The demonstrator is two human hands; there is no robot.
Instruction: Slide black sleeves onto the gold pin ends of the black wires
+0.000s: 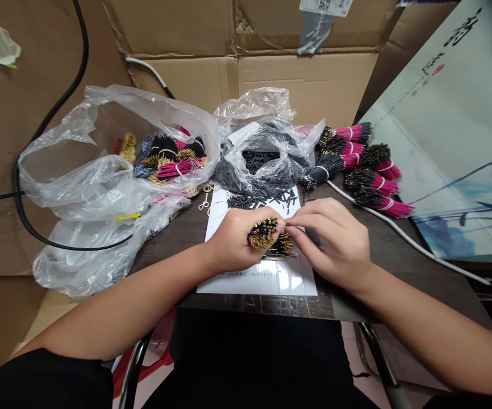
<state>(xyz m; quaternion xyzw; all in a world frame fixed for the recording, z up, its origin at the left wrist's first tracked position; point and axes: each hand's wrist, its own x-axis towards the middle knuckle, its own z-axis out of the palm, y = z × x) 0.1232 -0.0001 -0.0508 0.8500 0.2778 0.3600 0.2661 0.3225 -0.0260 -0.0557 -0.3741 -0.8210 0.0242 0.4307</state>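
My left hand (240,238) grips a thick bundle of black wires (263,234) with gold-coloured metal ends facing up and right. The fingertips of my right hand (326,241) are pinched together at the bundle's upper edge, and I cannot tell whether they hold a wire. Both hands are above a white printed sheet (254,281) on a dark table (357,272). Short black sleeves (263,200) lie scattered on the sheet just beyond my hands. A clear bag of black sleeves (263,162) sits behind them.
Tied bundles of magenta and black wires (374,182) lie at the right. A clear plastic bag (101,142) holding more bundles lies at the left. A white cable (399,234) crosses the table's right side. Cardboard (305,79) stands behind, and a printed panel (454,142) leans at the right.
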